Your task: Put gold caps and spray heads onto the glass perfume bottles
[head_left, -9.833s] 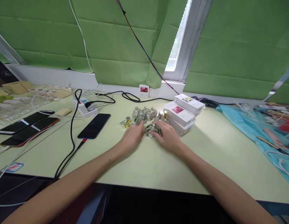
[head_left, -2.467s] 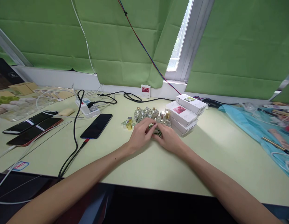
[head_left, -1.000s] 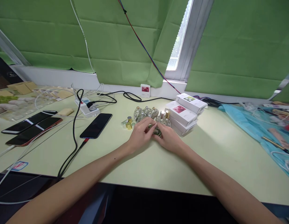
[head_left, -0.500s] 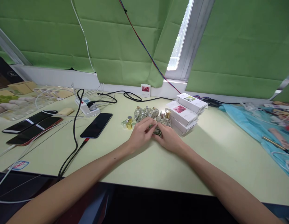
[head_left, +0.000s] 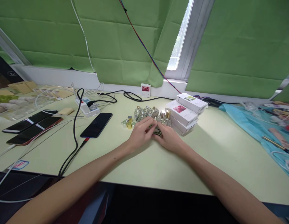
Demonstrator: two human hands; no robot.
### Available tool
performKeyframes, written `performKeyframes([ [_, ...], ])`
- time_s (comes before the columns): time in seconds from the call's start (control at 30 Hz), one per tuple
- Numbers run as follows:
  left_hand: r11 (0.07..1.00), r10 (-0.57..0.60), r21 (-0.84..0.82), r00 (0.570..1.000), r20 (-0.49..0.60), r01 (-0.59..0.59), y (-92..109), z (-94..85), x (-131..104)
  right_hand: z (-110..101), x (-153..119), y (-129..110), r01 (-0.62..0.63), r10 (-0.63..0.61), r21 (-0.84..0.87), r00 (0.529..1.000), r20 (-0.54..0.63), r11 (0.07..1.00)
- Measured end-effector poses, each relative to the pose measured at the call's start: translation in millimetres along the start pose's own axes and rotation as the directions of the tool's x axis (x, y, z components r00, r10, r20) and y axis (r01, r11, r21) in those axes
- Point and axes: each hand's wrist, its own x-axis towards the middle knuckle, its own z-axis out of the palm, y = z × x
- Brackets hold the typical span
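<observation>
Fingertips of my left hand (head_left: 142, 133) and my right hand (head_left: 169, 137) meet over a glass bottle (head_left: 157, 132), which lies mostly hidden beneath them. Both hands have their fingers closed around its top; what is pinched between the fingertips is too small to tell. Several round glass bottles (head_left: 138, 112) stand just behind my hands. Two bottles with shiny caps (head_left: 167, 114) are right beside my right hand. Loose gold and silver caps (head_left: 129, 125) lie left of my left hand.
White boxes (head_left: 183, 112) are stacked to the right of the bottles. A phone (head_left: 96, 125) with a black cable, a power strip (head_left: 88, 108) and two more phones lie left. Blue cloth (head_left: 242, 119) with small items covers the right side. A small box (head_left: 145, 90) stands at the back.
</observation>
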Motion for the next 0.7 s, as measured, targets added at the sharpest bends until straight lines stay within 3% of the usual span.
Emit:
performKeyframes([
  [0.43, 0.997, -0.071, -0.025, 0.997, -0.017, 0.07, -0.2, 0.6, -0.7, -2.4, -0.3, -2.0, -0.012, 0.012, 0.0, 1.0, 0.013, 1.0],
  [0.7, 1.0, 0.011, 0.028, 1.0, -0.002, -0.011, -1.3, 0.0, -0.3, -0.6, -0.3, -0.2, 0.0, 0.0, -0.015, 1.0, 0.003, 1.0],
])
